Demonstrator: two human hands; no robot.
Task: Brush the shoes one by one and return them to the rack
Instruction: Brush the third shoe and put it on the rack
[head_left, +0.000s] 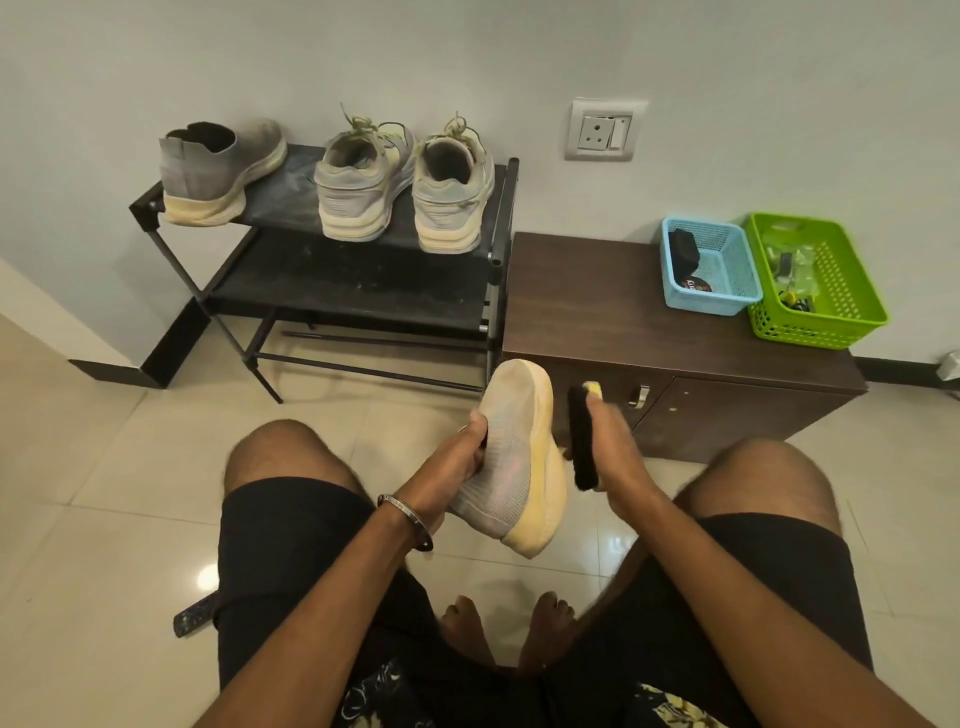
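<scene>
Black shorts (291, 545) cover the seated person's thighs, bare feet (467, 629) on the tiled floor below. Left hand (457, 457) grasps a grey knit slip-on shoe with a yellowed foam sole (514, 457) at its opening, well in front of the black metal 2-tier shoe rack (358, 280). Right hand (613, 447) clenches a black-bristled shoe brush (581, 436) just beside the sole. On the rack's top shelf stand a matching grey shoe (218, 171) and 2 grey laced sneakers (405, 182).
</scene>
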